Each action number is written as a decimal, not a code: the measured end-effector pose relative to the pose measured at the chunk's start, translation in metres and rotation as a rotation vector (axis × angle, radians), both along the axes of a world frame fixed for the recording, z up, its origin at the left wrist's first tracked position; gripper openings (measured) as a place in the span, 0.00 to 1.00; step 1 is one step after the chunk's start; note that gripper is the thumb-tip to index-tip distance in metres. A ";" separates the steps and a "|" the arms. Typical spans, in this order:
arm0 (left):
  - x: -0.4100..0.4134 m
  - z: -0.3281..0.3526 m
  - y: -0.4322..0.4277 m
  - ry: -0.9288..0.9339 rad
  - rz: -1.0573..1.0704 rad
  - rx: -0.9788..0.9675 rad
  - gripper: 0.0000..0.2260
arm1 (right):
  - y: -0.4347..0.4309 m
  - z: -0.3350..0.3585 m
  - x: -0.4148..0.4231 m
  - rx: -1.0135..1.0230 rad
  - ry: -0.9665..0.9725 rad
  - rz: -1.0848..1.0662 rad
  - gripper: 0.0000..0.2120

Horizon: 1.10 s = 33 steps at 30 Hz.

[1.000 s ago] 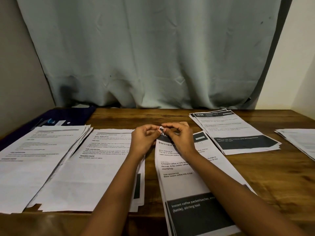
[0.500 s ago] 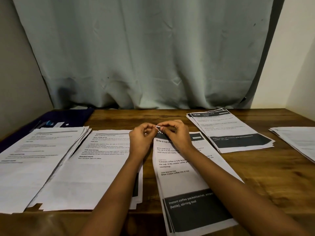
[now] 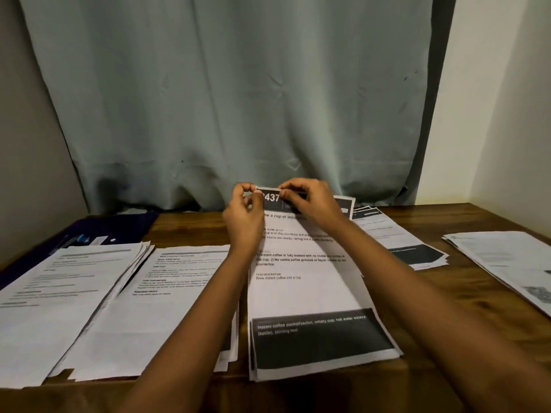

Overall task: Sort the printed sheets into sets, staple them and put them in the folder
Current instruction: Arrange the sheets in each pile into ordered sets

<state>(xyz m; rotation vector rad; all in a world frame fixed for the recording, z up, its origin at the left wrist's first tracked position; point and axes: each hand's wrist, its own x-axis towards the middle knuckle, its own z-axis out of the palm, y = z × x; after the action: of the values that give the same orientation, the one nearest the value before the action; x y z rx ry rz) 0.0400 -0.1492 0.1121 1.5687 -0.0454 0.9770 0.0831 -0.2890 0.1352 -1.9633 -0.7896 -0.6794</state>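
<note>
Wooden table [image 3: 190,225] carries several piles of printed sheets. Nearest, the coffee set [image 3: 307,293] rests its lower edge on the wood, where a black band reads "Instant coffee packet/sachet, empty cup, hot water source (kettle), stirring tool". Higher up it reads "TASK DESCRIPTION Brew instant coffee into a cup". Left of it lie two piles, the middle-left pile [image 3: 155,308] and the far-left pile [image 3: 53,308]. The set's raised top edge, headed "437", is pinched between thumb and forefinger by the left hand [image 3: 243,222] at its left corner and by the right hand [image 3: 310,204] just beside it. A dark folder [image 3: 119,228] lies far left, before a grey curtain [image 3: 238,99].
</note>
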 end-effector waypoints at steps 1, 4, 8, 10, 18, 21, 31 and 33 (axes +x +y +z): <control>-0.002 0.008 0.000 -0.009 -0.007 -0.026 0.02 | -0.007 0.008 0.000 -0.041 -0.028 -0.024 0.07; -0.006 0.027 0.007 -0.034 -0.014 -0.085 0.02 | -0.035 0.032 0.004 -0.125 -0.100 -0.091 0.07; -0.009 0.053 0.017 -0.099 -0.040 -0.105 0.02 | -0.069 0.055 0.005 0.024 -0.061 -0.097 0.04; -0.010 0.063 0.019 -0.132 -0.028 -0.099 0.01 | -0.080 0.061 0.001 0.135 -0.066 -0.104 0.04; -0.013 0.084 0.013 -0.224 -0.025 -0.140 0.01 | -0.087 0.037 -0.007 0.490 0.347 0.090 0.18; -0.015 0.083 0.011 -0.243 -0.036 -0.167 0.01 | -0.088 0.007 -0.007 0.374 0.525 0.208 0.15; -0.005 0.081 0.006 -0.295 -0.055 -0.129 0.01 | -0.060 -0.015 -0.023 0.614 0.256 -0.004 0.09; -0.003 0.073 0.006 -0.247 -0.068 -0.118 0.01 | -0.056 -0.024 -0.023 0.622 0.241 -0.045 0.10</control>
<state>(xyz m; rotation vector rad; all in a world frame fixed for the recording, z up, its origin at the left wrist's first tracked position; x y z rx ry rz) 0.0373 -0.1428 0.1848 1.3247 -0.2088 1.0951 0.0603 -0.3454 0.1116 -1.4568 -0.3284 -0.6082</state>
